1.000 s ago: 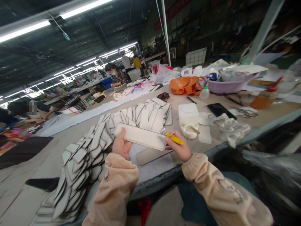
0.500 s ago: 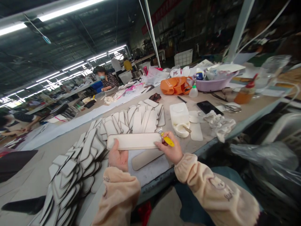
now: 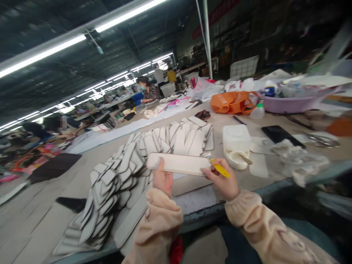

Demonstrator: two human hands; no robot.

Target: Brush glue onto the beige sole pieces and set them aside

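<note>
A long pale panel (image 3: 178,163) with rounded corners and a dark edge is held level in front of me. My left hand (image 3: 163,179) grips it near its left end, thumb on top and fingers beneath. At the other end, my right hand (image 3: 224,180) pinches the panel's corner and also holds a small yellow-handled brush (image 3: 221,170), whose head is partly hidden. Below the held panel, another panel (image 3: 192,185) lies on the table. A large curved heap of similar panels (image 3: 123,172) spreads behind and left of my hands.
Right of my hands stands a white plastic container (image 3: 236,137) with a stick in its opening. Beyond are a black phone (image 3: 279,135), crumpled cloth (image 3: 299,157), an orange bag (image 3: 233,102) and a purple basin (image 3: 291,104). A co-worker (image 3: 148,91) sits farther along the table.
My view has swung left, so everything sits farther right in the picture. Both hands keep hold of the panel, and the brush stays in my right hand.
</note>
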